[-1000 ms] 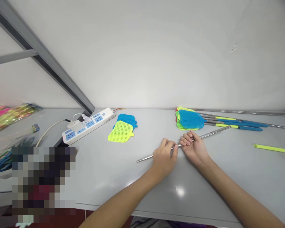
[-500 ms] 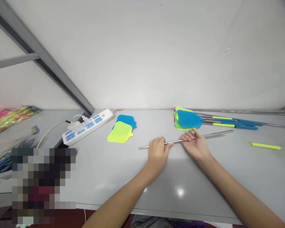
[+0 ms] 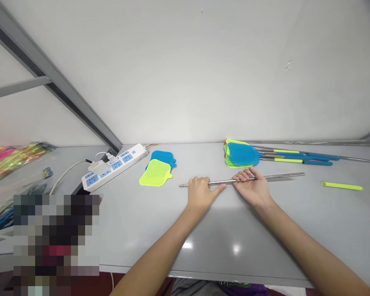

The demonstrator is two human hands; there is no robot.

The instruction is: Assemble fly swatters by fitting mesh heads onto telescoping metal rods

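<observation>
A thin metal rod (image 3: 282,176) lies nearly level across both hands, a little above the grey table. My left hand (image 3: 200,195) wraps its fingers over the rod near the left end, palm down, with the thumb stretched to the right. Palm up, my right hand (image 3: 252,187) has its fingers curled round the rod's middle. To the left lie a yellow-green flyswatter head (image 3: 156,172) and a blue flyswatter head (image 3: 163,156), partly overlapped. A hollow yellow-green handle sleeve (image 3: 342,186) rests at the right.
Behind my right hand lies a stack of flyswatters (image 3: 243,154) with blue and yellow-green handles. Long metal rods (image 3: 327,143) run along the wall. A power strip (image 3: 115,166) with plugs and cables stands left. Plastic-wrapped packs (image 3: 18,158) lie at the far left.
My left hand and the rod's left end have risen slightly, so the rod lies more level. The left thumb now reaches out below the rod. The view has shifted a little.
</observation>
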